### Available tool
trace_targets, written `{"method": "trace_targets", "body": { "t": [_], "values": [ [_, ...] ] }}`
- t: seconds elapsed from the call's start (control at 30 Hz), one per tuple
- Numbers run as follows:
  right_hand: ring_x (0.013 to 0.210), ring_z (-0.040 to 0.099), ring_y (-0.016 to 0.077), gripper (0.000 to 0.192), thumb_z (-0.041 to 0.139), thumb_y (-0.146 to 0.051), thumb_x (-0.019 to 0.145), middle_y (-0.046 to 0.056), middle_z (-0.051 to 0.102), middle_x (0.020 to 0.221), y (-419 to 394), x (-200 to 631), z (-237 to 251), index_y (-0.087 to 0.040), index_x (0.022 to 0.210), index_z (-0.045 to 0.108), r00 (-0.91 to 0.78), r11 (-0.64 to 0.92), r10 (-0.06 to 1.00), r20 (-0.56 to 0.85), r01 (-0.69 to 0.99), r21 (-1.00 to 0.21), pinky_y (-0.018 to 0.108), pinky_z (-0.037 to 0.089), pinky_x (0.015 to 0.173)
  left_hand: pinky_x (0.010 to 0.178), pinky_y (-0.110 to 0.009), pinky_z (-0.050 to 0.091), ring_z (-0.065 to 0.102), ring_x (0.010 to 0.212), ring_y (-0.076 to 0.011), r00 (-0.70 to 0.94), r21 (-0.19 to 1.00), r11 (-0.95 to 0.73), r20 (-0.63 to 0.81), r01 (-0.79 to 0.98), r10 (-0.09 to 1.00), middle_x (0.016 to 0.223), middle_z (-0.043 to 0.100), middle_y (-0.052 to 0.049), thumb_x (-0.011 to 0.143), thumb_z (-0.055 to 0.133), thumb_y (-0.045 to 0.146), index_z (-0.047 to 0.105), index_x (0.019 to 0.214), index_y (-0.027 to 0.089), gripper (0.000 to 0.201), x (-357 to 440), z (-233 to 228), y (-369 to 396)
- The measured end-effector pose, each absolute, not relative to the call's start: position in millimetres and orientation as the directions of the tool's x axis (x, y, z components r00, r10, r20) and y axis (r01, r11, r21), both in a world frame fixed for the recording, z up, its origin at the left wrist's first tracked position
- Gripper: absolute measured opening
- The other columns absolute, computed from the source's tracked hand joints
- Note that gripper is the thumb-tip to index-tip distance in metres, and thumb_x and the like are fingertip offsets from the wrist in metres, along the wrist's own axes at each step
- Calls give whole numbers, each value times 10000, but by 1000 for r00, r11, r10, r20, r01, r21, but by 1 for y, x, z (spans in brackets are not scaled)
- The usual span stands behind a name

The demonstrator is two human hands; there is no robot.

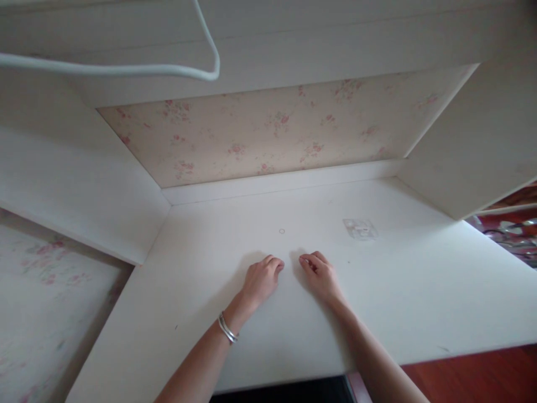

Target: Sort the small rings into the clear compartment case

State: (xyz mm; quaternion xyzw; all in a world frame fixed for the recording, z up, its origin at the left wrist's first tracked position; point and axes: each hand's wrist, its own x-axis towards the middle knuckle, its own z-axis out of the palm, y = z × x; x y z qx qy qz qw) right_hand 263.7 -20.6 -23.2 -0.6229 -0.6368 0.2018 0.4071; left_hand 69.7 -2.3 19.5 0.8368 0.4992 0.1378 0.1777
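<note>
Both left hand (263, 275) and right hand (320, 273) show narrowly pinched fingers (273, 262), contents indiscernible, at a white counter (419, 285) where a small ring (282, 231) lies just beyond them, left of a clear case (361, 229).

From afar, I see a white desk (436, 302) with a low back ledge (285, 181), flanked by a white left panel (79, 168) and a white right panel (474, 134). Behind it, cream wallpaper (260, 131) carries pink flowers. Lower right, a reddish floor (474, 372) shows. The light is soft and dim.
</note>
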Motion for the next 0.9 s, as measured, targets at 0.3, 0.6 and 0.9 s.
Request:
{"method": "trace_targets", "body": {
  "t": [0.3, 0.6, 0.9],
  "values": [
    [652, 534, 120, 309, 441, -403, 910, 32, 586, 822, -21, 265, -25, -206, 883, 678, 95, 152, 960, 262, 611, -777, 229, 407, 604, 754, -250, 443, 625, 886, -156, 432, 448, -414, 67, 793, 899, 975, 666, -12, 932, 422, 285, 632, 969, 250, 216, 70, 19, -5],
    [644, 534, 124, 325, 418, -423, 907, 27, 588, 838, -12, 263, -21, -219, 905, 671, 61, 105, 980, 191, 657, -746, 247, 418, 635, 753, -242, 443, 614, 812, -155, 183, 726, -239, 157, 645, 970, 900, 675, -43, 892, 456, 335, 639, 917, 189, 236, 23, 14, -3],
    [773, 595, 175, 405, 394, -341, 915, 68, 574, 1092, 53, 239, -1, -304, 1308, 480, -109, 89, 993, -34, 930, -357, 268, 386, 639, 580, -233, 387, 545, 619, -143, -34, 875, 54, -43, 482, 998, 689, 621, -4, 813, 523, 471, 655, 917, 168, 347, -32, -9, -9]
  ]
}}
